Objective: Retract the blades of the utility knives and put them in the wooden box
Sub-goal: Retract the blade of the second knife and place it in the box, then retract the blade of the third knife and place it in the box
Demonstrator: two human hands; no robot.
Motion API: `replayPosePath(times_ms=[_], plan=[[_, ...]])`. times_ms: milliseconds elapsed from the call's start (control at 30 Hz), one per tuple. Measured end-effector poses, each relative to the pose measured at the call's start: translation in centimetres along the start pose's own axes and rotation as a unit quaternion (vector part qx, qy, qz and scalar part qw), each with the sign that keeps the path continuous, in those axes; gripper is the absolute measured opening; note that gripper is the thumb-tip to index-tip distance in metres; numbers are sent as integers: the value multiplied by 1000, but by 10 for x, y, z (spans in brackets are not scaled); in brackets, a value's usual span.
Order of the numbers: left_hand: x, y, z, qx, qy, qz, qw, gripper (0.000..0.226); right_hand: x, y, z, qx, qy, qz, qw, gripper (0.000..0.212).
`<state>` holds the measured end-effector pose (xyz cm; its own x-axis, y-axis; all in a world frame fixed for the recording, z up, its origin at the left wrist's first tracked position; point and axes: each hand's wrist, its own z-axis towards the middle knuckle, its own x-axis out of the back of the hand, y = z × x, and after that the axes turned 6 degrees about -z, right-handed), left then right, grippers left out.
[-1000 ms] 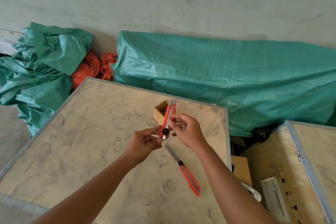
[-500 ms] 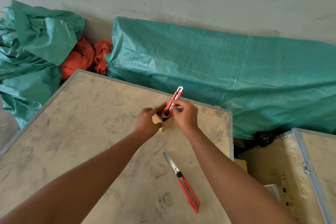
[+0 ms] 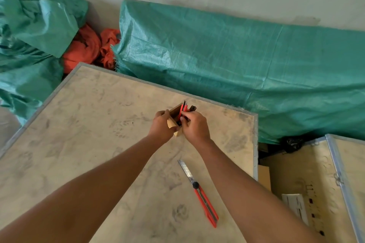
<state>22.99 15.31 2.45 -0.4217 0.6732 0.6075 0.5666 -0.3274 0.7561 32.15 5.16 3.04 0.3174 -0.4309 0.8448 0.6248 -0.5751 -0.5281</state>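
A small wooden box (image 3: 175, 113) stands near the far edge of the plywood table top (image 3: 83, 124). My left hand (image 3: 161, 126) grips its left side. My right hand (image 3: 195, 127) pinches a red utility knife (image 3: 185, 109) that stands mostly inside the box, only its top end showing. Another dark knife end (image 3: 192, 108) sticks out of the box beside it. A second red utility knife (image 3: 201, 194) lies flat on the table nearer to me, its silver blade extended and pointing away to the upper left.
Green tarpaulin (image 3: 237, 69) covers bulky things behind the table, with orange cloth (image 3: 88, 49) at the back left. A second plywood crate (image 3: 316, 183) with metal edging sits lower at the right, across a gap from the table's right edge.
The knife in my right hand has gone down into the box, from tilted above it to mostly inside. My left hand stays on the box. The other knife has not moved.
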Motion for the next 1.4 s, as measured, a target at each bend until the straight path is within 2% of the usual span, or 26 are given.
replayPosePath(times_ms=[200,333,533,667,867,933,1100,1233,1400], plan=[[1,3,-9,-3,4,-14,1000,81,10,4,-13,-19,-1,33,999,34],[1,6,-27,-11,28,-41,999,73,28,16,-35,-17,-8,38,999,33],[-20,4,-87,22,32,-78,996,53,49,48,-84,-74,-41,63,994,30],[-57,-9,-138,66,16,-110,992,48,49,73,-115,-99,-89,67,989,25],[-133,-26,-208,157,-10,-116,981,63,31,90,-150,-84,-200,36,975,26],[-151,-26,-218,163,-19,-91,982,64,25,92,-156,-80,-236,27,968,30],[-173,-15,-229,144,-19,-33,989,27,10,96,-165,-73,-301,18,951,38],[-180,-16,-231,133,14,-20,991,22,3,99,-166,-57,-306,13,950,36],[-179,-23,-231,133,10,-44,990,26,1,99,-167,-72,-292,26,953,29]])
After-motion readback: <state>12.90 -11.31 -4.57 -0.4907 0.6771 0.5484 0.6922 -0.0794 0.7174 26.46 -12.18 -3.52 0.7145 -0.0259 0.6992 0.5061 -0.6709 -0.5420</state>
